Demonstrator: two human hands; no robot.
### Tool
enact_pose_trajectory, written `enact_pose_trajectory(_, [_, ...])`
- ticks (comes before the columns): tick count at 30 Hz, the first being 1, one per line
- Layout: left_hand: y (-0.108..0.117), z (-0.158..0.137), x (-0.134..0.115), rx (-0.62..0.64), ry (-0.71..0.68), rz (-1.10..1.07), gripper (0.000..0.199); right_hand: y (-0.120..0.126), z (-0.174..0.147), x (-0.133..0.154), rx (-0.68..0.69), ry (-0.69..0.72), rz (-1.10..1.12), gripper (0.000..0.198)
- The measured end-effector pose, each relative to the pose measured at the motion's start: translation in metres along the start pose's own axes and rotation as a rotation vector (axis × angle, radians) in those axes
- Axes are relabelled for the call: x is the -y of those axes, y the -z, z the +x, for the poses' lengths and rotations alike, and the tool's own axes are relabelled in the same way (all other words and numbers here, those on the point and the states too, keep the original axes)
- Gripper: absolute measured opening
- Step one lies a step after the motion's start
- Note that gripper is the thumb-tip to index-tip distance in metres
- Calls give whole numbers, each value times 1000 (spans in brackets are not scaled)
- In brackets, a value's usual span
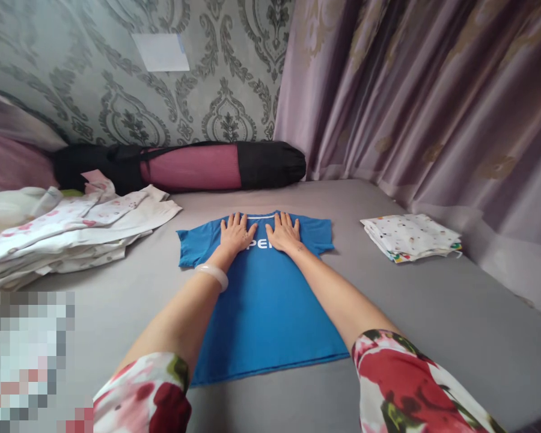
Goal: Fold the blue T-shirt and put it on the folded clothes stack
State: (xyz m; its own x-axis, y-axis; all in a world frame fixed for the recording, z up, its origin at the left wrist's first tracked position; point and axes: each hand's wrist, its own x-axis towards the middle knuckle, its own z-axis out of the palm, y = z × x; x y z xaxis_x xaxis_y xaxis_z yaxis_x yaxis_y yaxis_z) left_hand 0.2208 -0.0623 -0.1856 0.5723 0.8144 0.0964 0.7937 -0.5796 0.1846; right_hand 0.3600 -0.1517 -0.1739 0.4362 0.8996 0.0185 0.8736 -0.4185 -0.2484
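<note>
A blue T-shirt (270, 307) lies spread flat on the grey bed sheet (433, 337), its neckline away from me and its hem towards me. My left hand (237, 233) rests flat on the upper left of the shirt, fingers spread, with a pale bangle (213, 276) on the wrist. On the upper right, my right hand (284, 232) presses flat too, fingers apart. White letters (258, 243) on the shirt show between the hands, partly covered by them. Both short sleeves stick out to the sides.
A pile of white printed clothes (81, 231) lies at the left. At the right sits a small folded stack of patterned cloth (410, 236). A long black and pink bag (189, 167) runs along the patterned wall. Purple curtains (388, 90) hang at the right.
</note>
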Motion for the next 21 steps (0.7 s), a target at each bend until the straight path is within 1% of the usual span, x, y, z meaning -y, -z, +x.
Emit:
enact_pose_trajectory(6, [-1,12,2,-47,10,11,65,-3,18,-3,-32,-29,1,65])
enact_pose_trajectory(9, [0,11,-1,-56,24,11,64,-5,20,-3,-51,-27,0,64])
enact_pose_trajectory(11, [0,10,-2,-93,50,-13,65,-5,20,-4,-57,-27,9,63])
enact_pose_trajectory(13, [0,9,0,-142,71,-50,66,-3,19,-5,-42,-17,25,64])
enact_pose_trajectory(15, [0,7,4,-161,64,-83,66,1,17,-8,-13,13,39,66])
enact_pose_trajectory(18, [3,0,11,-121,11,-110,65,7,6,-14,50,79,53,69])
enact_pose_trajectory(21, [10,-18,15,-7,-60,-115,65,12,-16,-20,139,158,58,71])
